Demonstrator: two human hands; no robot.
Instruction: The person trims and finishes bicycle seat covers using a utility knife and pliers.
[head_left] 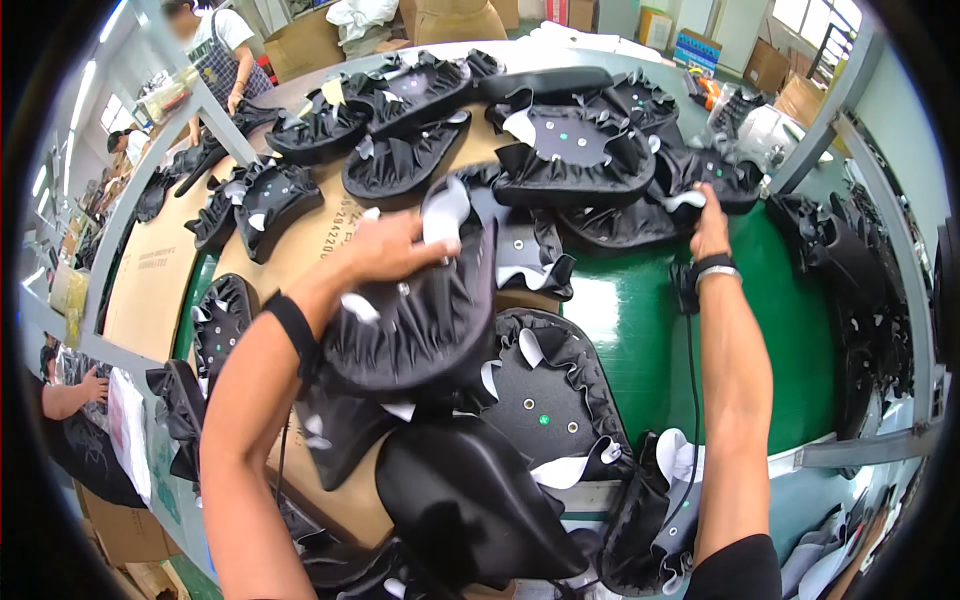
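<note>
My left hand [395,248] is closed on a black seat cushion [415,335] with a gathered cover. Its thumb lies against a white tab [443,212], and the cushion is tilted and slightly blurred. Farther right, my right hand [711,225] closes its fingers at the edge of another black seat cushion [715,172], beside a white strip; part of this grip is hidden. Between the hands, a large seat cushion [575,150] lies underside up on others. Below them are an upturned cushion [535,400] with metal holes and a smooth black seat [470,495].
Several more cushions cover the cardboard [300,225] and green tabletop [640,340]. Grey metal posts [840,110] frame the table. A black cord [694,400] hangs from my right wrist. One person [225,60] stands at the far left; another person's hand [92,386] is at the left edge.
</note>
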